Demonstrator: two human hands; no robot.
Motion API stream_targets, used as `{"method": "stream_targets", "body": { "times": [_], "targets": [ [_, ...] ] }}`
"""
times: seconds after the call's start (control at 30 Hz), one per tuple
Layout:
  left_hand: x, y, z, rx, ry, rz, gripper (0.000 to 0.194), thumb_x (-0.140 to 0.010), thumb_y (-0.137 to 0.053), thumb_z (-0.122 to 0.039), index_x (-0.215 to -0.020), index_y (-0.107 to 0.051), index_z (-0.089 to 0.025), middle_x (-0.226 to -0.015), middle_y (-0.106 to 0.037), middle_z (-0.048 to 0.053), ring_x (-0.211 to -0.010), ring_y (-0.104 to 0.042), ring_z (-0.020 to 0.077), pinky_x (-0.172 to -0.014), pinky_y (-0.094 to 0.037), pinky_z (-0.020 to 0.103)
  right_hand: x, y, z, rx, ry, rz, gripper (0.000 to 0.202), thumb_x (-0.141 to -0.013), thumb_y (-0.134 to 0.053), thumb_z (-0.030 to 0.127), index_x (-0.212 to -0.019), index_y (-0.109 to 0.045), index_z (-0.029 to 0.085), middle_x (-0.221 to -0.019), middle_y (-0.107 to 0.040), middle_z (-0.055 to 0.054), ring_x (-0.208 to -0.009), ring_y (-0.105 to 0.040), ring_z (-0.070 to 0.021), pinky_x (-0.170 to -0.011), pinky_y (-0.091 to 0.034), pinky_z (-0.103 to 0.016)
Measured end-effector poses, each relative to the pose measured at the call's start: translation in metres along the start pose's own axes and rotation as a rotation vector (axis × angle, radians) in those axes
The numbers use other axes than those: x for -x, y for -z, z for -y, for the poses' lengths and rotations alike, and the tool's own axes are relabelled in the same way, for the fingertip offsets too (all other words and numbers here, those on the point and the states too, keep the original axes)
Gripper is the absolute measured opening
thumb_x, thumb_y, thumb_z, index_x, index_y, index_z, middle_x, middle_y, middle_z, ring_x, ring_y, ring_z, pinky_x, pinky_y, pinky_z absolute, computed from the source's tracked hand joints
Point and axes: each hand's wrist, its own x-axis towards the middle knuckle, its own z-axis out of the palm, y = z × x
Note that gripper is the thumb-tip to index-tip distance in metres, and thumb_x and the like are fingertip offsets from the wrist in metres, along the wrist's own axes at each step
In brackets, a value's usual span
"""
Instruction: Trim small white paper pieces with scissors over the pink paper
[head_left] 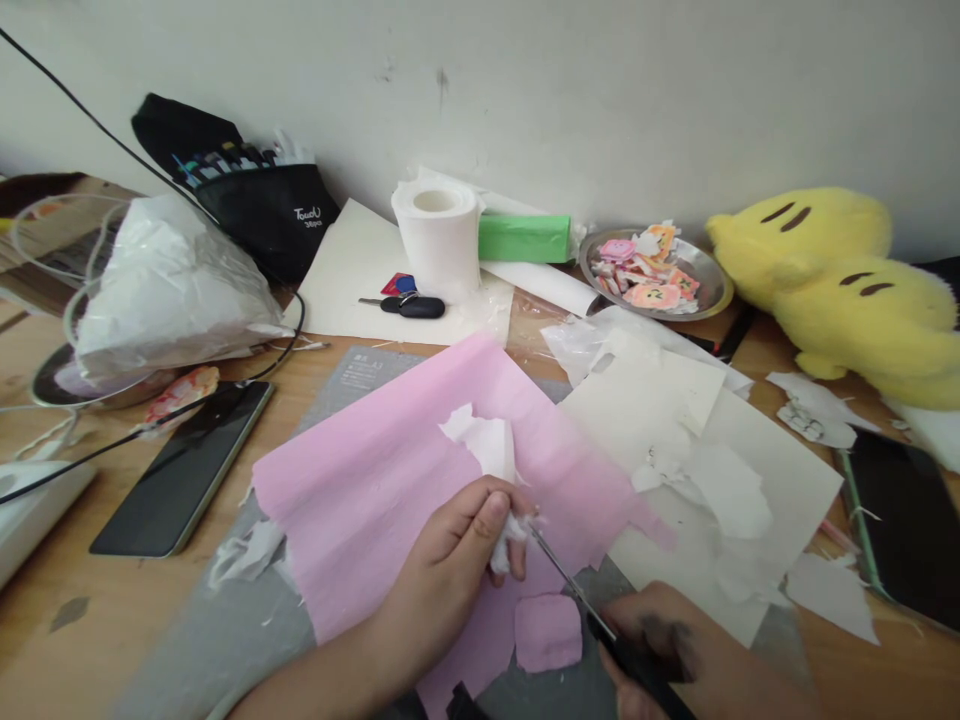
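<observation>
Pinched in my left hand (476, 530) is a torn piece of white tissue (491, 445), one end sticking up past the fingers and a ragged bit hanging below. My right hand (675, 640) grips black-handled scissors (574, 590), whose metal blades point up and left to the tissue at my left fingertips. Under my left hand lies a large sheet of pink paper (360, 490) with torn edges. Just left of the scissors, a small pink rounded square (548, 632) rests on the grey mat (217, 630).
A tissue roll (439, 240), car key (420, 306) and metal plate of paper cutouts (656, 275) stand at the back. Yellow plush toys (847, 280) sit right. Phones (184, 470) lie on both sides. White paper scraps (727, 490) cover the cream sheets.
</observation>
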Motion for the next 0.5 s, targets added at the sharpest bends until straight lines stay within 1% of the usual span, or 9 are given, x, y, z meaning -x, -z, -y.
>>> {"method": "stream_targets", "body": {
  "times": [0.1,0.17,0.27,0.37,0.5],
  "targets": [
    [0.0001,-0.0011,-0.0026,-0.022,0.025,0.025,0.037,-0.088,-0.047,-0.052,-0.081,-0.059,-0.018,-0.058,-0.054,-0.003,-0.055,-0.044,0.0113,-0.055,-0.036,0.023,-0.0005,0.0,0.0046,-0.018,0.036,0.024,0.024,-0.07,-0.057,0.03,-0.061,-0.037,0.02,-0.061,-0.031,0.004,-0.058,-0.031,-0.0107,-0.047,-0.023,-0.021],
    [-0.0009,-0.0011,-0.0033,-0.023,0.038,0.029,0.038,-0.087,-0.047,-0.053,-0.081,-0.06,-0.018,-0.058,-0.054,-0.003,-0.055,-0.045,0.0114,-0.056,-0.036,0.023,-0.0015,-0.0003,0.0054,-0.041,0.054,0.037,0.024,-0.07,-0.056,0.032,-0.061,-0.037,0.02,-0.061,-0.03,0.005,-0.058,-0.03,-0.0107,-0.048,-0.022,-0.022],
    [-0.0025,0.0002,-0.0019,-0.015,0.054,0.015,0.036,-0.088,-0.046,-0.051,-0.089,-0.062,-0.019,-0.058,-0.055,-0.003,-0.056,-0.046,0.0114,-0.056,-0.036,0.023,-0.0037,-0.0009,0.0047,-0.047,0.054,0.043,0.026,-0.071,-0.057,0.034,-0.061,-0.037,0.02,-0.06,-0.029,0.005,-0.058,-0.028,-0.0106,-0.049,-0.022,-0.022],
    [-0.003,0.0026,0.001,-0.022,0.066,0.01,0.036,-0.091,-0.044,-0.049,-0.097,-0.064,-0.02,-0.056,-0.054,-0.004,-0.055,-0.045,0.0112,-0.056,-0.035,0.023,-0.0058,-0.0013,0.0031,-0.036,0.093,0.036,0.031,-0.071,-0.056,0.04,-0.06,-0.035,0.02,-0.06,-0.028,0.005,-0.058,-0.027,-0.0107,-0.049,-0.022,-0.022],
    [-0.0038,0.0047,0.0036,0.001,0.084,-0.015,0.035,-0.092,-0.041,-0.046,-0.1,-0.063,-0.02,-0.055,-0.053,-0.005,-0.053,-0.043,0.011,-0.055,-0.035,0.023,-0.0072,-0.0016,0.0018,-0.045,0.132,0.028,0.038,-0.073,-0.056,0.05,-0.061,-0.035,0.02,-0.062,-0.028,0.004,-0.058,-0.028,-0.011,-0.05,-0.023,-0.022]
  ]
}}
